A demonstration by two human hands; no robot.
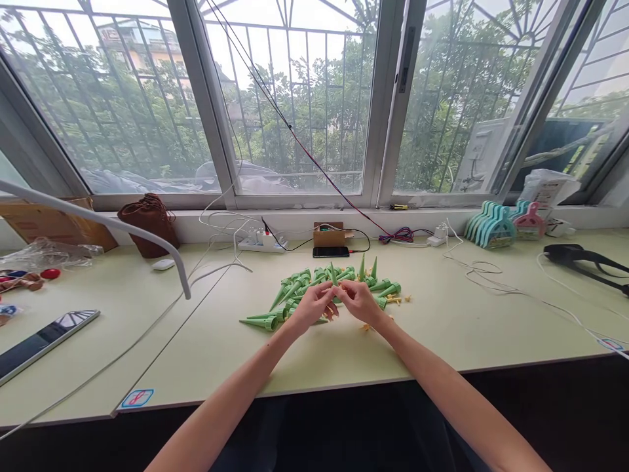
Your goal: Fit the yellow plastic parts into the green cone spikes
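Left hand (310, 307) and right hand (361, 303) pinching a tapered green plastic cone (333, 273)

Lower left: a flat, dark-screened tablet (49, 342) on the pale yellow-green surface (128, 295). Centre: a loose heap of similar green cones (295, 285); both hands' thumbs and fingers close on the upright cone between them. Just right: small yellow pieces (394, 300). Farther right: a row of light-blue plastic pieces (486, 224).

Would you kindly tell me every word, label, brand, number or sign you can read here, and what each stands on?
No text can be read with certainty.
Left sticker, blue-bordered, at the front edge of the table: a red mark, character unclear.
Right sticker, also at the front edge: too small to read.
White plastic package on the right: print too blurred.
Building outside: possible sign, too blurred.
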